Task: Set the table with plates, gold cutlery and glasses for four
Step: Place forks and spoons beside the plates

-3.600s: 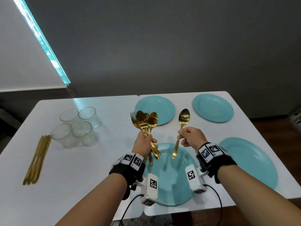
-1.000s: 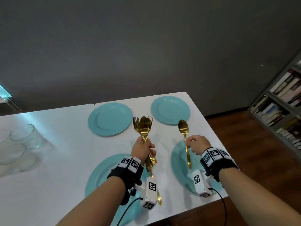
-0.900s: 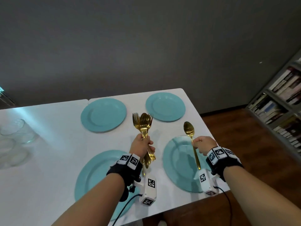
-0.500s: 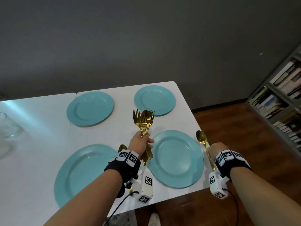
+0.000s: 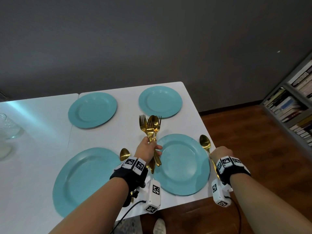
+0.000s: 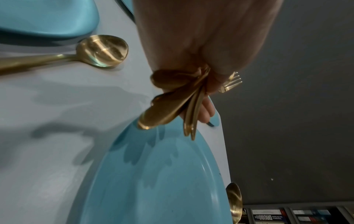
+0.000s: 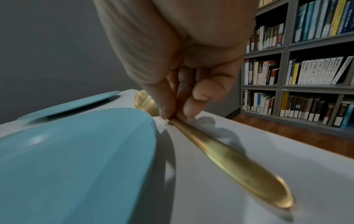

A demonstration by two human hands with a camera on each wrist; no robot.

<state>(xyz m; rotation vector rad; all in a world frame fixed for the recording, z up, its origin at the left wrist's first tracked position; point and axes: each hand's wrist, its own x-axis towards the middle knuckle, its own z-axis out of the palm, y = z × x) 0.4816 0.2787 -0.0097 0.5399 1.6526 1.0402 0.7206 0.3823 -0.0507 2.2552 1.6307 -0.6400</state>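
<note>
Several teal plates sit on the white table [image 5: 37,137]: near left [image 5: 84,181], near right [image 5: 182,164], far left [image 5: 92,109], far right [image 5: 160,101]. My left hand [image 5: 148,150] grips an upright bundle of gold forks and spoons [image 5: 151,127] between the two near plates; its handles [image 6: 172,106] hang over the near right plate's rim. My right hand [image 5: 219,153] pinches a gold spoon [image 5: 205,142] by the neck, its handle [image 7: 239,163] lying flat on the table just right of the near right plate [image 7: 76,159]. Another gold spoon [image 5: 124,154] lies right of the near left plate.
Clear glasses [image 5: 8,127] stand at the table's far left edge of view. The table's right edge runs close beside the held spoon, with wooden floor [image 5: 253,149] beyond. A grey bookshelf [image 5: 293,102] full of books stands to the right.
My right hand carried the spoon rightward across the near right plate and lowered it onto the table beside that plate. The left hand kept its bundle upright. The view swung right.
</note>
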